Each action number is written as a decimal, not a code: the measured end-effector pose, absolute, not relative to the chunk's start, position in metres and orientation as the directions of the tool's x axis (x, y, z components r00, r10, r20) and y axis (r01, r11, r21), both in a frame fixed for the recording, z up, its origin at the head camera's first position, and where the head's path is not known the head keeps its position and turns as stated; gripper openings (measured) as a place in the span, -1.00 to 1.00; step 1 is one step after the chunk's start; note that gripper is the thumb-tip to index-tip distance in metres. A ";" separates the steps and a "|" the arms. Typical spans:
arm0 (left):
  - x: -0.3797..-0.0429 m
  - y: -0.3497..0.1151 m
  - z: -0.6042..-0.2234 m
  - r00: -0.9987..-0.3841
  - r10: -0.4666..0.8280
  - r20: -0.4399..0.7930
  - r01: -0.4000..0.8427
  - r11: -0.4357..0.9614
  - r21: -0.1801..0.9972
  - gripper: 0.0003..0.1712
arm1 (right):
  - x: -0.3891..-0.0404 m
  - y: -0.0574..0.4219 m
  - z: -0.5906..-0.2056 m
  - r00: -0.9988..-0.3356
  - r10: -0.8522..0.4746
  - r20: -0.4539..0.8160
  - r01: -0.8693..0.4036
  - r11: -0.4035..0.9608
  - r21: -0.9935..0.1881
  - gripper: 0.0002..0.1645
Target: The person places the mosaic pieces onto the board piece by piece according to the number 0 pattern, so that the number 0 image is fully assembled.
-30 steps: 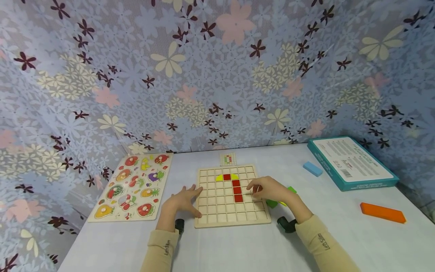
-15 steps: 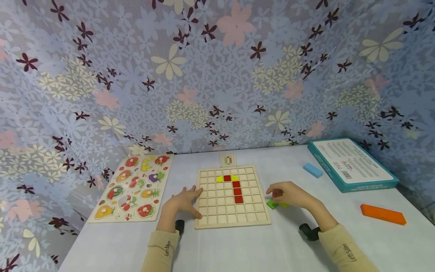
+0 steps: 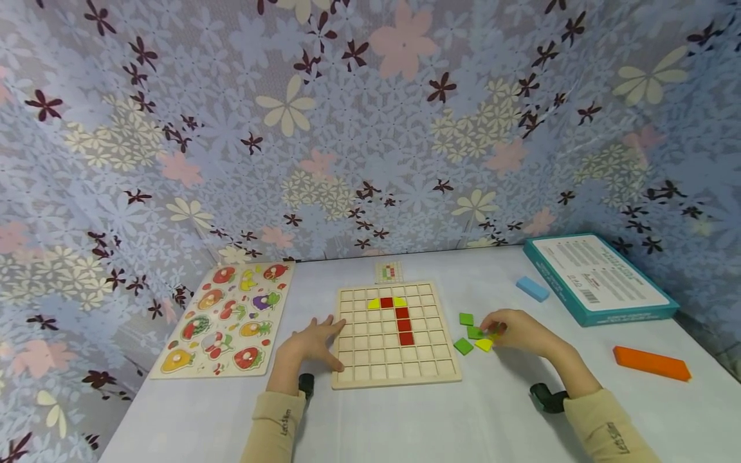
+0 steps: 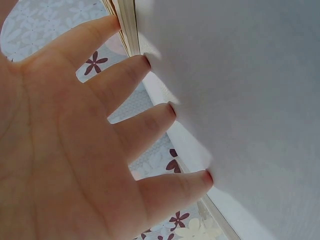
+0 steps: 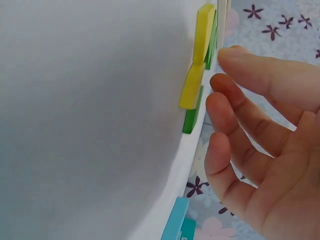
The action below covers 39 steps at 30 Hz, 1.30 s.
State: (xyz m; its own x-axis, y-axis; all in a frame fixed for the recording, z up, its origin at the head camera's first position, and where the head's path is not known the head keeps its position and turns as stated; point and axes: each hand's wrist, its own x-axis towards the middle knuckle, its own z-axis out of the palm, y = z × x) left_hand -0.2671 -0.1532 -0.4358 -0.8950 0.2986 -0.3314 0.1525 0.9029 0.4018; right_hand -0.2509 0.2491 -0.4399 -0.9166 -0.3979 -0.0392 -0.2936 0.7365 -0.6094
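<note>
A wooden grid board (image 3: 361,357) lies on the white table, with several red squares (image 3: 403,325) and yellow pieces (image 3: 399,301) set in its cells. My left hand (image 3: 309,341) rests spread at its left edge; in the left wrist view the fingers (image 4: 145,127) are straight, with one touching the board's side. Right of the board, my right hand (image 3: 521,334) hovers over a small group of green squares (image 3: 463,346) and yellow pieces (image 3: 484,345). The right wrist view shows its fingers loosely bent near the yellow pieces (image 5: 202,32), with nothing visible between them.
A small pattern card (image 3: 388,271) lies behind the board. At left is a fruit puzzle board (image 3: 231,321). A blue block (image 3: 532,288), a teal box (image 3: 602,276) and an orange block (image 3: 652,363) lie at right. A flowered cloth hangs behind.
My right hand has moved right from the grid board to the loose pieces, uncovering several green squares. The left hand has stayed at the board's edge.
</note>
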 end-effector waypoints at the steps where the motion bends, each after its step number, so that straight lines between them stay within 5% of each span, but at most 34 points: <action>1: -0.267 -0.153 -0.436 -0.895 0.296 -0.332 0.151 0.904 0.400 0.10 | -0.251 0.250 -0.440 -0.920 -0.389 -0.047 -0.283 0.743 -0.606 -0.68; 28: -0.268 -0.155 -0.438 -0.894 0.310 -0.322 0.170 0.902 0.398 0.11 | -0.251 0.251 -0.446 -0.929 -0.358 -0.091 -0.260 0.810 -0.526 -0.63; 39: -0.268 -0.155 -0.439 -0.895 0.313 -0.317 0.165 0.894 0.417 0.11 | -0.253 0.243 -0.443 -0.932 -0.363 0.026 -0.318 0.779 -0.540 -0.64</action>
